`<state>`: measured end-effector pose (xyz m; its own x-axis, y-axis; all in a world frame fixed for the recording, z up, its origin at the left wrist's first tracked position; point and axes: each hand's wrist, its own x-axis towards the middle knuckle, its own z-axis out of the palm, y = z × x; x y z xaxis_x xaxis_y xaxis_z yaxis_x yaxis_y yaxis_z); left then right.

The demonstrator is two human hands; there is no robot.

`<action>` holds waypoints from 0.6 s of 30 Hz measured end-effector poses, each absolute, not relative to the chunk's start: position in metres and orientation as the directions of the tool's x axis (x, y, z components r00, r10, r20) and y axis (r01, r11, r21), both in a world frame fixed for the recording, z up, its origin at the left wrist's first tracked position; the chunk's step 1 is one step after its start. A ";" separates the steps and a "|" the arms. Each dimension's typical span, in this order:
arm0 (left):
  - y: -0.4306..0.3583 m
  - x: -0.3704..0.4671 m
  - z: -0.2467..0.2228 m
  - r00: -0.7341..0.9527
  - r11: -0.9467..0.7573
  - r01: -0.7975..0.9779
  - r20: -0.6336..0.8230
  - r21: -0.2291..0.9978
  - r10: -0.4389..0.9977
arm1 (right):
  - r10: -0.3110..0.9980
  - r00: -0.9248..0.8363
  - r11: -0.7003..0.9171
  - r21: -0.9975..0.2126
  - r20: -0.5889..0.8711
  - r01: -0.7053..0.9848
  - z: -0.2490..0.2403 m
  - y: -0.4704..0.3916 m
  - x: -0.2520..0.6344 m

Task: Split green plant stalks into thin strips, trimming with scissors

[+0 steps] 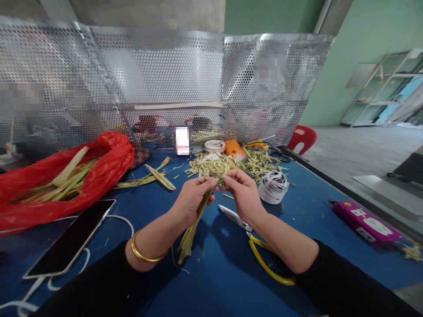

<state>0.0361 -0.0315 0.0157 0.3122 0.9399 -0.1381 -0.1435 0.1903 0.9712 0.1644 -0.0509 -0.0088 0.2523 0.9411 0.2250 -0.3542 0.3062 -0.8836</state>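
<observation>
My left hand (pixel 194 198), with a gold bangle on its wrist, is closed around a strip of dried leaf (pixel 188 244) that hangs down below the palm. Opposite it, my right hand (pixel 243 191) pinches the upper end of the same leaf between thumb and fingertips. The two hands nearly meet over the blue table. Under the right forearm lie yellow-handled scissors (pixel 262 259), blades toward the upper left. A heap of pale green, folded leaf pieces (pixel 218 167) spreads just beyond the hands. A roll of white strip (pixel 273 187) stands right of my right hand.
On the left are a red plastic bag (pixel 115 154) of long leaves and a tablet (pixel 72 237) with white cables. Loose leaf strips (pixel 160 176) lie near the bag. A purple packet (pixel 365 222) sits at the right edge. A perforated metal screen (pixel 175 75) stands behind the table.
</observation>
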 end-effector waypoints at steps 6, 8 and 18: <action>-0.030 0.035 0.014 0.262 0.115 -0.038 -0.101 0.993 0.960 | 0.937 0.243 0.322 -0.890 0.251 -0.323 -0.008 -0.053 0.163; -0.029 0.034 0.014 0.232 0.095 -0.039 -0.083 0.995 0.969 | 0.948 0.219 0.298 -0.885 0.230 -0.358 -0.007 -0.053 0.163; -0.027 0.034 0.013 0.162 0.072 -0.105 -0.054 0.992 0.985 | 0.946 0.220 0.294 -0.915 0.238 -0.276 -0.010 -0.053 0.161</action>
<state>0.0342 -0.0267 0.0129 0.1619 0.9853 -0.0540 -0.1053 0.0716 0.9919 0.1612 -0.0529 -0.0097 0.2200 0.9460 0.2380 -0.2760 0.2944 -0.9150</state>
